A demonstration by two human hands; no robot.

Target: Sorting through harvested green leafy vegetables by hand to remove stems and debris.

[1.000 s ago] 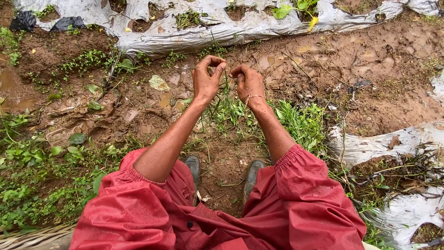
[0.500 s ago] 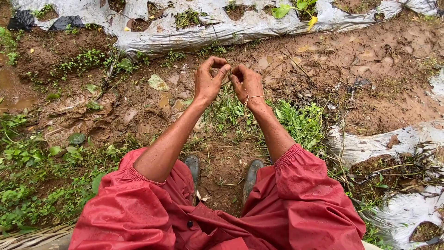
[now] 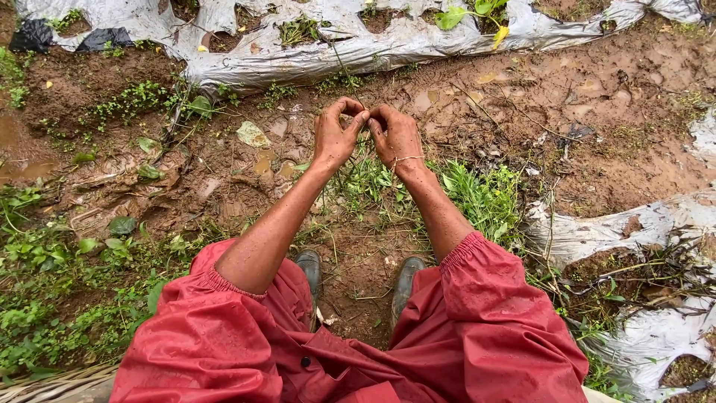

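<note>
My left hand and my right hand are muddy and held out over the wet soil, with their fingertips meeting. Both pinch a thin dark strand that runs away from the fingers toward the silver plastic sheet. What the strand is made of I cannot tell. A thin band circles my right wrist. Red rain-jacket sleeves are pushed up my forearms. A tuft of green weeds grows right under the hands.
Torn silver sheeting also lies at the right. Two dark rubber boots stand in the mud below the hands. More weeds grow to the right, low plants to the left, and puddles lie ahead.
My two hands have drawn closer together. They were slightly apart with pinched fingers, and now their fingertips touch.
</note>
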